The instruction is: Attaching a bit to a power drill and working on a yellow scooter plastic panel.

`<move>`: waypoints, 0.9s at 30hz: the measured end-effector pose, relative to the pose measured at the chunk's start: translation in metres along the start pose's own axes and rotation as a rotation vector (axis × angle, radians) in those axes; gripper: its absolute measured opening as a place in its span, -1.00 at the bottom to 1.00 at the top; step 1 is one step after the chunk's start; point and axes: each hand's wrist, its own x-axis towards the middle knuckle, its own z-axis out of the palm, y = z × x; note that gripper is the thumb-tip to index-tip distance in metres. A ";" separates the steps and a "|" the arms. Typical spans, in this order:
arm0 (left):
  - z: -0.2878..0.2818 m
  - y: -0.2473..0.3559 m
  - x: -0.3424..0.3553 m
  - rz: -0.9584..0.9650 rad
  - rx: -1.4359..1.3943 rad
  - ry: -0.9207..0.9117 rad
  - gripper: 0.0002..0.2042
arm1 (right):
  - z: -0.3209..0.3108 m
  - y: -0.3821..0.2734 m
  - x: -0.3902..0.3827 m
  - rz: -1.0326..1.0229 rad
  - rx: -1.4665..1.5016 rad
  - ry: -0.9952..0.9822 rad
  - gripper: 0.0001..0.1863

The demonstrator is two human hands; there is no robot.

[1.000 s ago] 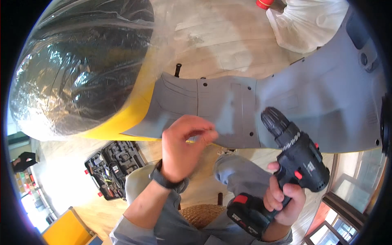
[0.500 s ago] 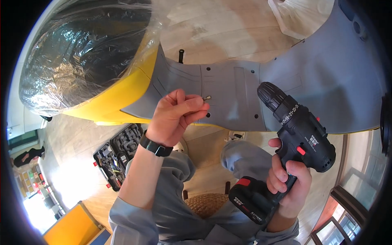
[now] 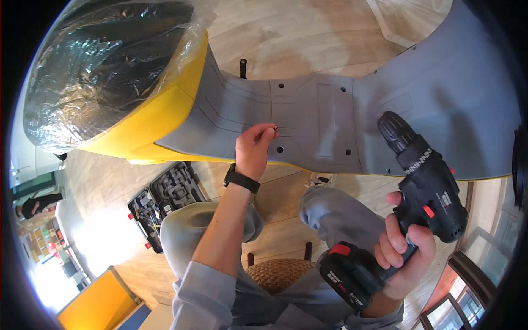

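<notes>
My left hand (image 3: 254, 155) reaches over the grey footboard (image 3: 311, 118) of a scooter, thumb and fingers pinched on a small metal screw (image 3: 276, 127). Only the tip of the screw shows past the fingertips. Several dark round holes dot the footboard; one hole (image 3: 280, 149) lies just in front of those fingers. My right hand (image 3: 404, 247) is wrapped around the handle of a black cordless drill (image 3: 426, 176) with red buttons and a battery at its base. The drill's chuck points up and to the left, apart from the panel; I cannot make out a bit in it.
Clear plastic film covers the scooter's dark seat (image 3: 110, 71), above yellow bodywork (image 3: 148, 118). An open tool case (image 3: 165, 201) lies on the wooden floor at left. Between my knees is a woven stool (image 3: 280, 275). A yellow panel (image 3: 99, 302) stands at lower left.
My left hand has turned and shifted right, with the screw now less visible in its fingers. The drill, still in my right hand, has moved right and slightly down.
</notes>
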 end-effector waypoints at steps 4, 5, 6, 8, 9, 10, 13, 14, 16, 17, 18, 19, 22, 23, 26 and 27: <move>0.008 -0.016 -0.008 -0.075 -0.156 0.158 -0.85 | -0.006 -0.004 0.004 0.053 0.019 -0.070 -0.36; 0.009 -0.018 -0.009 -0.086 -0.227 0.168 -0.84 | -0.007 -0.005 0.004 0.068 0.028 -0.088 -0.32; 0.009 -0.019 -0.008 -0.027 -0.077 0.168 -0.82 | -0.008 -0.006 0.006 0.091 0.037 -0.114 -0.31; 0.006 -0.019 -0.008 0.087 0.172 0.131 -0.79 | -0.009 -0.008 0.008 0.138 0.059 -0.162 -0.29; 0.005 -0.019 -0.008 0.122 0.289 0.112 -0.79 | -0.009 -0.008 0.009 0.158 0.121 -0.164 -0.27; 0.003 -0.019 -0.010 0.158 0.406 0.093 -0.79 | -0.009 -0.008 0.010 0.163 0.071 -0.167 -0.27; 0.002 -0.019 -0.011 0.198 0.497 0.068 -0.79 | -0.011 -0.010 0.013 0.191 0.000 -0.221 -0.30; 0.002 -0.019 -0.011 0.215 0.474 0.068 -0.80 | -0.012 -0.010 0.015 0.193 -0.031 -0.259 -0.34; 0.003 -0.021 -0.013 0.192 0.460 0.048 -0.80 | -0.014 -0.010 0.017 0.199 -0.062 -0.308 -0.38; 0.004 -0.021 -0.014 0.193 0.449 0.040 -0.81 | -0.014 -0.010 0.016 0.199 -0.059 -0.319 -0.37; 0.004 -0.022 -0.014 0.214 0.474 0.042 -0.81 | -0.015 -0.010 0.017 0.198 -0.055 -0.328 -0.37; 0.004 -0.022 -0.014 0.235 0.499 0.043 -0.81 | -0.015 -0.010 0.017 0.200 -0.057 -0.332 -0.37; 0.004 -0.023 -0.013 0.239 0.500 0.035 -0.82 | -0.015 -0.010 0.017 0.202 -0.068 -0.331 -0.36; 0.004 -0.023 -0.013 0.231 0.487 0.039 -0.82 | -0.014 -0.010 0.017 0.201 -0.073 -0.322 -0.36; 0.005 -0.023 -0.014 0.132 0.390 0.029 -0.84 | -0.008 -0.009 0.014 0.205 0.014 -0.215 -0.27; 0.005 -0.022 -0.014 0.144 0.400 0.022 -0.84 | -0.006 -0.008 0.013 0.207 0.060 -0.166 -0.23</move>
